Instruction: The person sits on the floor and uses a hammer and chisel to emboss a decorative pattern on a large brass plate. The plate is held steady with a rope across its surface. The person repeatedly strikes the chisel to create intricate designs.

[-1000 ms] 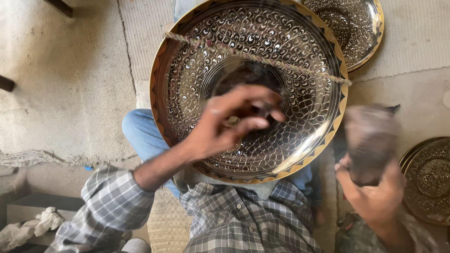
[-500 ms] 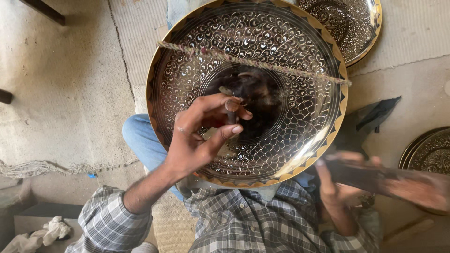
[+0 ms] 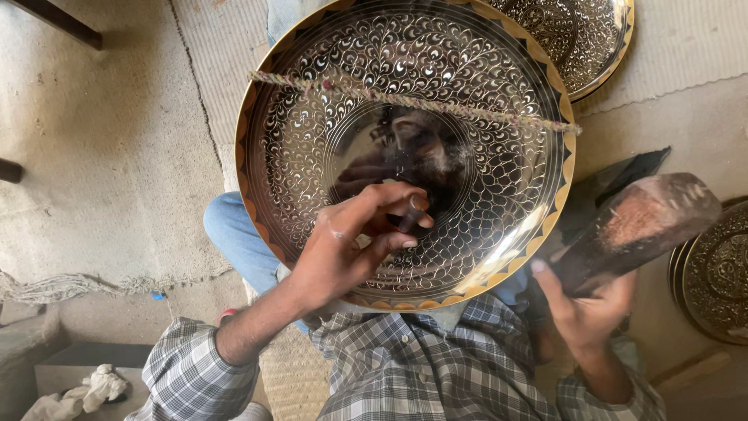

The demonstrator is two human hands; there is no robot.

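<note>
Head view: left hand [image 3: 343,253] pinching small punch [image 3: 411,214] against engraved plate [image 3: 499,93]; right hand [image 3: 584,312] gripping mallet [image 3: 639,226] alongside.

This was a metal craft workshop, worked at floor level. The person sat on a rough concrete floor [image 3: 93,156] with a woven mat [image 3: 226,70] spread over part of it. A large engraved brass tray [image 3: 483,101], covered in fine scrolling patterns, rested against the lap, and more decorated trays of the same kind lay at the top right [image 3: 592,39] and at the right edge [image 3: 713,273]. A worn wooden mallet [image 3: 639,222] and a crumpled rag [image 3: 82,390] added to the look of handwork.
</note>
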